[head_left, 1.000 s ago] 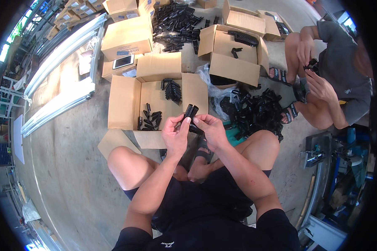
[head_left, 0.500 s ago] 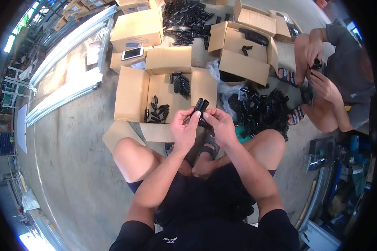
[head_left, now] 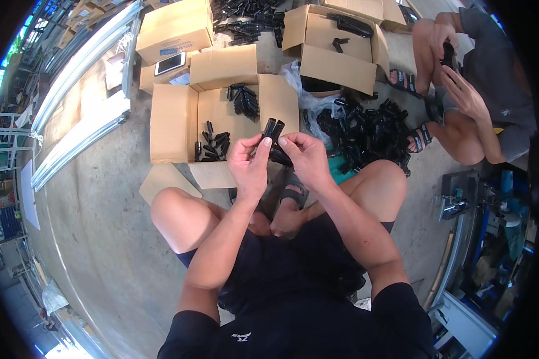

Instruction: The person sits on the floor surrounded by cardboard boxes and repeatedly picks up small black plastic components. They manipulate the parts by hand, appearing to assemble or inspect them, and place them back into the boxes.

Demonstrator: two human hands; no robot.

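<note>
In front of my knees, both hands grip a glossy black piece made of two short tubes side by side (head_left: 273, 129). My left hand (head_left: 248, 169) is closed round its left side, the thumb pressed on the front. My right hand (head_left: 308, 160) pinches it from the right with thumb and fingers. The lower end of the piece is partly hidden by my fingers. Just beyond my hands stands an open cardboard box (head_left: 174, 124), with a neat stack of similar black pieces (head_left: 244, 100) and several loose ones (head_left: 216, 143) inside.
Right of the box lies a heap of black pieces (head_left: 371, 133) beside clear plastic wrap (head_left: 293, 78). Another open box (head_left: 338, 67) stands farther back. A white tablet (head_left: 170, 64) rests on a carton at the left. At the right, a seated co-worker's hands (head_left: 461, 90) hold a black piece.
The whole view has shifted, so the boxes and my hands sit higher and farther left. My grip on the black piece looks much the same. The co-worker's piece has turned upright.
</note>
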